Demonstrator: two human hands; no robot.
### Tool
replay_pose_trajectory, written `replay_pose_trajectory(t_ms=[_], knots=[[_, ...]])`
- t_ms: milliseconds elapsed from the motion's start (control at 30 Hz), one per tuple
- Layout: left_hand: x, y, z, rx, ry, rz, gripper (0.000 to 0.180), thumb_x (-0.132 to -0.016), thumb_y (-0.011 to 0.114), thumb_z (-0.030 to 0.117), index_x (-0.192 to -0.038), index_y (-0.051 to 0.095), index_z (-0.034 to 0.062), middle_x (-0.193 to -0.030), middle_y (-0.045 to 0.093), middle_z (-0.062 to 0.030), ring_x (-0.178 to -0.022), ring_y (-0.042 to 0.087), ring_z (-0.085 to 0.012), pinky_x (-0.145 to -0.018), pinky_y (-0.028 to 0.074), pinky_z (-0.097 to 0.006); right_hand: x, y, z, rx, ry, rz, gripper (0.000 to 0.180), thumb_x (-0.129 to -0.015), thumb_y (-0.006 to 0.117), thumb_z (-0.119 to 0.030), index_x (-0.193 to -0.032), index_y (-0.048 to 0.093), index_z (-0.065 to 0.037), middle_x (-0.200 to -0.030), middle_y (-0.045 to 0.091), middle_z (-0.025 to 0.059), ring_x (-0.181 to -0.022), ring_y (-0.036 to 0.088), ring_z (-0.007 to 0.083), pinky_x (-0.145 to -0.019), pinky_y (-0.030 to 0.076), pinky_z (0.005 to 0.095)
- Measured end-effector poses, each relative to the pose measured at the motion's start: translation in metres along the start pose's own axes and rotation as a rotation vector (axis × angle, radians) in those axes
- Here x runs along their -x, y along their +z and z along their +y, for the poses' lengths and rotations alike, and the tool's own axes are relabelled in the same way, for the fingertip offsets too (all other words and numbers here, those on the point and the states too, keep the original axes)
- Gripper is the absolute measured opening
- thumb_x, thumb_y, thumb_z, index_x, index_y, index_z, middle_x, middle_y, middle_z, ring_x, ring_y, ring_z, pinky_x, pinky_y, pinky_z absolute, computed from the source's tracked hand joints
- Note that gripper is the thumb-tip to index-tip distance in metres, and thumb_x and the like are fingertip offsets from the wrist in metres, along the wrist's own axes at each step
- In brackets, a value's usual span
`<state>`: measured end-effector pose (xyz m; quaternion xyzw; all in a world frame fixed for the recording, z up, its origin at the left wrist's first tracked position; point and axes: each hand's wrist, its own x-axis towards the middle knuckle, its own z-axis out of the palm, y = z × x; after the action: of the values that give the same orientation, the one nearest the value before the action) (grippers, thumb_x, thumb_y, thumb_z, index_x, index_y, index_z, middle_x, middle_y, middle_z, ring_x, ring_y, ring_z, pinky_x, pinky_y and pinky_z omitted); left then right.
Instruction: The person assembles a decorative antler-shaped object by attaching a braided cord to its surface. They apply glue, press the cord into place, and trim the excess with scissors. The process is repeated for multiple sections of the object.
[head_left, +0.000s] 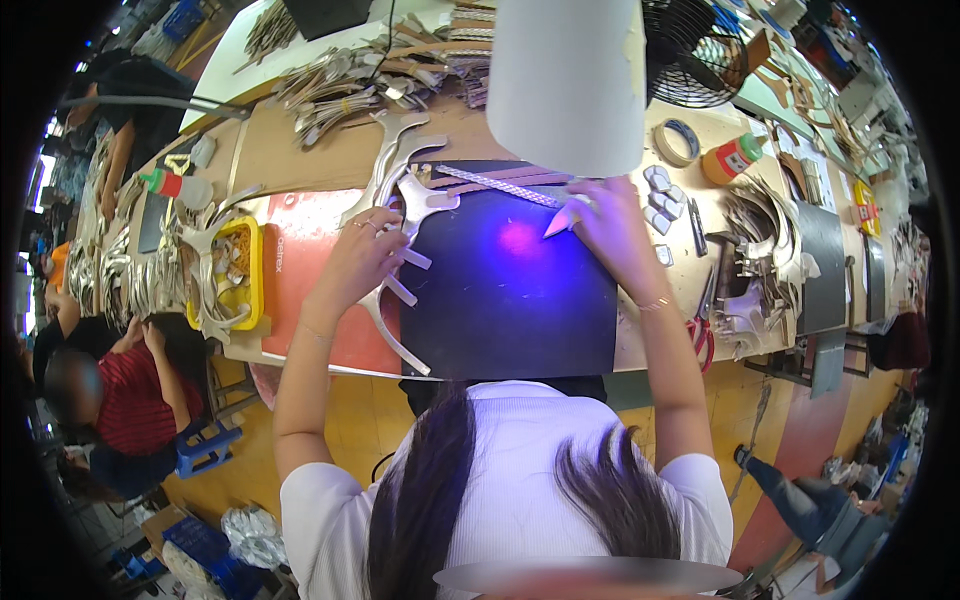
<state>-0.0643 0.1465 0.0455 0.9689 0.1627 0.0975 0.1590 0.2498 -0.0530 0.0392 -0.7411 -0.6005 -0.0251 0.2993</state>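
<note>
My left hand (376, 243), fingers bent and closed, grips the edge of a silver cut-out piece (428, 198) with curved arms. More of these curved silver pieces (392, 150) lie overlapped around it, at the left edge of a black mat (510, 320). Over the mat's far right part, my right hand (606, 225) is closed on a small pale pointed thing (560, 222), whose tip points down and left. Its exact kind is unclear. A braided silver strap (495, 184) runs slantwise to the right hand's fingers. Blue-violet light with a pink spot falls on the mat.
A white lamp shade (567, 80) hangs over the far side, beside a black fan (695, 55). At left stand a yellow basket (257, 275) and a bottle (180, 187). Tape (677, 143), red-handled scissors (703, 325) and silver pieces (755, 265) lie right.
</note>
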Motion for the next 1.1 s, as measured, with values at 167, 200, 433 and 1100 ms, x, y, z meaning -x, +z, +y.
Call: replay_pose_trajectory(t_ms=[167, 200, 433, 1100], knots=[[-0.01, -0.008, -0.011, 0.035, -0.013, -0.181, 0.02, -0.077, 0.075, 0.006, -0.096, 0.069, 0.0053, -0.1, 0.065, -0.0077, -0.106, 0.061, -0.0264, -0.094, 0.047, -0.041, -0.026, 0.041, -0.014, 0.181, 0.066, -0.161, 0.021, -0.082, 0.071, -0.024, -0.094, 0.074, -0.007, -0.083, 0.069, 0.0118, -0.088, 0.066, 0.0316, -0.084, 0.045, 0.044], [-0.011, -0.008, -0.014, 0.011, -0.021, -0.214, 0.019, -0.078, 0.075, 0.006, -0.096, 0.069, 0.0049, -0.096, 0.065, -0.0076, -0.103, 0.063, -0.0252, -0.091, 0.049, -0.04, -0.028, 0.046, -0.015, 0.193, 0.057, -0.172, 0.021, -0.082, 0.071, -0.024, -0.093, 0.074, -0.006, -0.089, 0.068, 0.0109, -0.094, 0.063, 0.0306, -0.087, 0.044, 0.0452], [-0.045, -0.001, -0.035, 0.781, -0.26, 0.279, 0.019, -0.089, 0.068, 0.001, -0.108, 0.068, 0.0, -0.084, 0.064, -0.0027, -0.076, 0.061, -0.0104, -0.069, 0.049, -0.024, -0.03, 0.027, -0.023, -0.01, 0.162, -0.107, 0.013, -0.087, 0.066, -0.02, -0.085, 0.066, -0.007, -0.087, 0.068, 0.0071, -0.094, 0.063, 0.0252, -0.083, 0.044, 0.0443], [-0.04, 0.092, 0.107, 0.232, 0.134, 0.088, 0.018, -0.084, 0.068, 0.009, -0.101, 0.073, 0.0086, -0.096, 0.061, -0.0062, -0.094, 0.056, -0.0251, -0.081, 0.042, -0.038, 0.112, 0.025, -0.07, -0.059, 0.072, 0.011, 0.029, -0.077, 0.079, -0.021, -0.103, 0.069, -0.014, -0.104, 0.06, 0.0023, -0.1, 0.055, 0.0234, -0.087, 0.039, 0.0398]])
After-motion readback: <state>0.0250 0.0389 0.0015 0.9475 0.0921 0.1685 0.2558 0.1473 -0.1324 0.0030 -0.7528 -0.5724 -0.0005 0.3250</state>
